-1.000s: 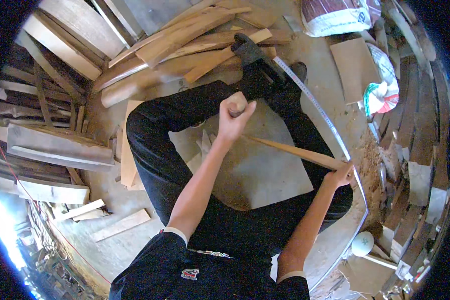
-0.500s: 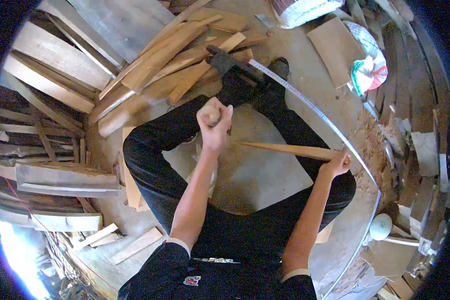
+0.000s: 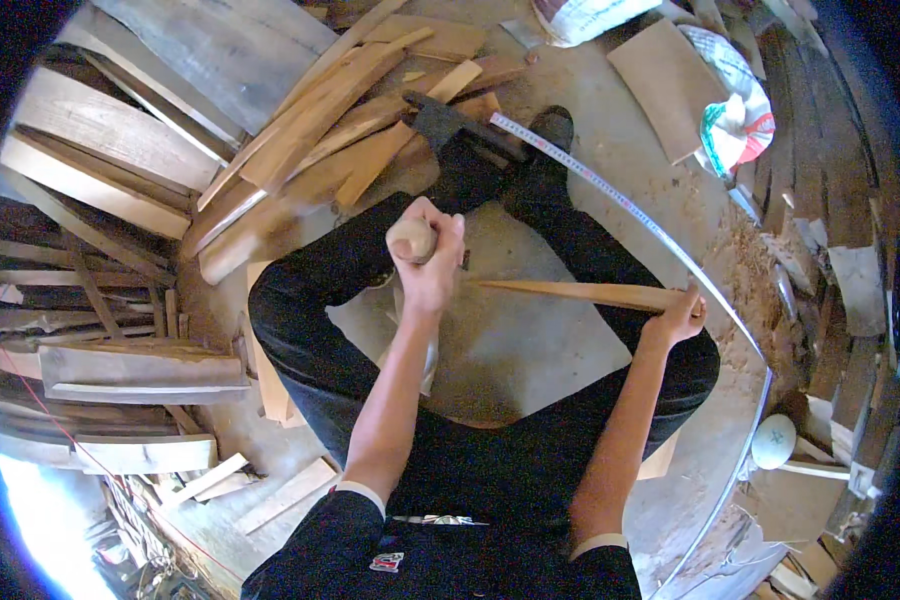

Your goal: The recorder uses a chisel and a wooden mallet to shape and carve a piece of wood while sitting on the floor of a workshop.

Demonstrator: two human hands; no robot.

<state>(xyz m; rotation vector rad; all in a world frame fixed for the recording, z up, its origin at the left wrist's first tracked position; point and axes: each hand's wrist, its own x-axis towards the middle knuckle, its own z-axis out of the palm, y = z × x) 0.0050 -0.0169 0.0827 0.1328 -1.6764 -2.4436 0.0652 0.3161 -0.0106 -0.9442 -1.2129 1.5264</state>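
My left hand [image 3: 428, 262] is closed around the rounded end of a wooden tool handle [image 3: 410, 240], held up over my crossed legs in dark trousers. Beyond the fist lies a dark axe-like head [image 3: 448, 122]; whether it joins the handle I cannot tell. My right hand [image 3: 678, 318] grips the thick end of a thin tapered wooden stick [image 3: 570, 292]. The stick points left, and its tip is just right of my left fist. Under it lies a flat grey sheet [image 3: 530, 350] on my lap.
A long curved measuring strip [image 3: 650, 225] arcs along my right side. Split wooden slats [image 3: 330, 130] are heaped ahead, and planks [image 3: 120, 370] are stacked at the left. Bags [image 3: 740, 120], wood shavings [image 3: 760, 270] and a white round object [image 3: 773, 440] lie at the right.
My left fist with the handle has drifted slightly left and down in the picture. My right hand has kept hold of the stick, which now lies more level.
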